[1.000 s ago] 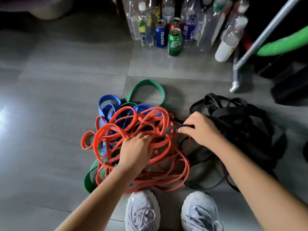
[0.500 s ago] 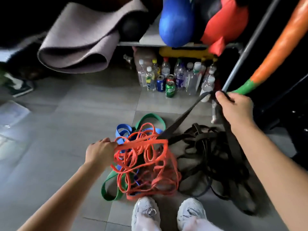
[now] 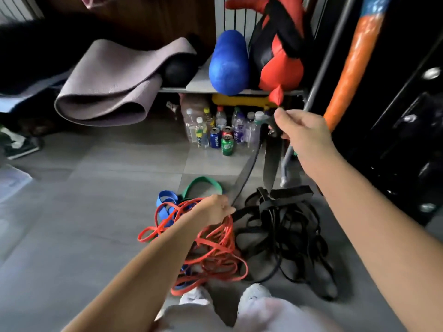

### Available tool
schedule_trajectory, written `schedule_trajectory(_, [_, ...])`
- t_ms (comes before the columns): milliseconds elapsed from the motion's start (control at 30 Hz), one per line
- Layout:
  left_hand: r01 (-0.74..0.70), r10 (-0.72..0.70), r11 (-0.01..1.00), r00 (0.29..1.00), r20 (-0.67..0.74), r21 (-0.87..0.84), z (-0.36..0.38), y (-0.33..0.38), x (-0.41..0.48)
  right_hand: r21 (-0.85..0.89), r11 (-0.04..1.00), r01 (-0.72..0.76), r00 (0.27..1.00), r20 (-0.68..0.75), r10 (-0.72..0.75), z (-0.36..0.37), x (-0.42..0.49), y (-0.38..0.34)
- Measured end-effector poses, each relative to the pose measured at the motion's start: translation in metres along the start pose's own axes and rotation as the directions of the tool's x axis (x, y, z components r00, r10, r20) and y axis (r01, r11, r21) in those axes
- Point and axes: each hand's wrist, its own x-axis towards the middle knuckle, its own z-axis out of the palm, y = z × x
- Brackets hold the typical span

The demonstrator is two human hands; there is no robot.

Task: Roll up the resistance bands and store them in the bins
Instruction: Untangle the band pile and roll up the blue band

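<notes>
Black band (image 3: 272, 161) in raised right hand (image 3: 304, 134)

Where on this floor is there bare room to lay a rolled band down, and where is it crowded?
Bare grey floor spreads left of the orange bands, in front of the folded mat. Crowded: orange bands against black bands, and bottles under the shelf.

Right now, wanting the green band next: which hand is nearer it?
Left. The left hand, holding orange bands, is just beside the green band; the right hand is raised off to its right, gripping a black band.
</notes>
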Motion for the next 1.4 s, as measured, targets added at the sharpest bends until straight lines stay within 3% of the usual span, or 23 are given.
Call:
schedule_trajectory(33, [0.022, -0.022, 1.0, 1.0, -0.018, -0.003, 0.003, 0.001, 0.002, -0.005, 1.0, -0.007, 1.0, 0.02, 0.007, -0.01, -0.001, -0.002])
schedule_trajectory(100, [0.038, -0.056, 0.984, 0.993, -0.102, -0.171, 0.005, 0.006, 0.006, -0.014, 1.0, 0.004, 0.997, 0.08, -0.003, -0.023, -0.004, -0.006])
schedule_trajectory(167, [-0.016, -0.02, 0.953, 0.993, -0.115, -0.303, 0.007, 0.018, 0.012, 0.007, 0.998, 0.055, 0.987, 0.151, -0.055, -0.025, -0.01, -0.013])
schedule_trajectory(267, [-0.018, -0.001, 0.982, 0.995, -0.1, -0.187, 0.011, 0.026, 0.022, 0.057, 0.991, 0.118, 0.966, 0.223, -0.128, -0.024, -0.012, -0.023])
schedule_trajectory(333, [0.047, -0.082, 0.981, 0.98, -0.182, -0.189, 0.0, 0.024, 0.026, 0.172, 0.985, 0.023, 0.983, 0.173, -0.053, -0.035, -0.006, -0.019])
schedule_trajectory(400, [0.046, -0.16, 0.906, 0.958, -0.239, -0.42, -0.02, 0.021, 0.032, 0.251, 0.963, -0.1, 0.993, 0.082, 0.082, -0.051, 0.002, -0.002])
schedule_trajectory(467, [-0.011, -0.226, 0.753, 0.935, -0.274, -0.658, -0.049, 0.025, 0.032, 0.105, 0.968, -0.227, 0.972, -0.027, 0.231, -0.064, 0.007, 0.024])
schedule_trajectory(533, [-0.075, -0.256, 0.641, 0.918, -0.304, -0.764, -0.078, 0.039, 0.027, -0.218, 0.911, -0.35, 0.937, -0.065, 0.344, -0.068, 0.005, 0.056])
schedule_trajectory(633, [-0.201, -0.167, 0.639, 0.906, -0.389, -0.743, -0.111, 0.073, 0.016, -0.556, 0.744, -0.37, 0.886, 0.029, 0.462, -0.06, -0.004, 0.086])
schedule_trajectory(733, [-0.292, -0.073, 0.675, 0.887, -0.456, -0.677, -0.129, 0.104, 0.005, -0.597, 0.704, -0.384, 0.858, 0.051, 0.511, -0.053, -0.001, 0.094])
schedule_trajectory(867, [-0.244, -0.048, 0.655, 0.931, -0.362, -0.715, -0.117, 0.125, 0.009, -0.416, 0.764, -0.493, 0.857, -0.084, 0.508, -0.062, 0.014, 0.097])
schedule_trajectory(1000, [-0.165, 0.033, 0.813, 0.97, -0.239, -0.559, -0.076, 0.119, 0.026, -0.476, 0.706, -0.524, 0.849, -0.23, 0.476, -0.086, 0.017, 0.12])
schedule_trajectory(1133, [0.014, 0.034, 0.918, 0.993, 0.114, -0.397, -0.029, 0.086, 0.05, -0.505, 0.6, -0.621, 0.78, -0.326, 0.533, -0.104, 0.0, 0.165])
schedule_trajectory(1200, [0.037, -0.007, 0.984, 0.985, 0.174, -0.172, -0.008, 0.066, 0.062, -0.447, 0.595, -0.668, 0.739, -0.305, 0.6, -0.105, -0.008, 0.198])
schedule_trajectory(1300, [0.024, -0.072, 0.987, 0.948, 0.311, 0.156, 0.023, 0.048, 0.075, -0.288, 0.598, -0.748, 0.663, -0.285, 0.692, -0.097, -0.015, 0.243])
schedule_trajectory(1367, [-0.018, -0.095, 0.957, 0.924, 0.371, 0.289, 0.045, 0.039, 0.081, -0.191, 0.593, -0.782, 0.623, -0.27, 0.734, -0.091, -0.015, 0.265])
schedule_trajectory(1400, [-0.038, -0.089, 0.951, 0.916, 0.391, 0.307, 0.057, 0.035, 0.084, -0.236, 0.572, -0.786, 0.618, -0.25, 0.746, -0.088, -0.015, 0.273])
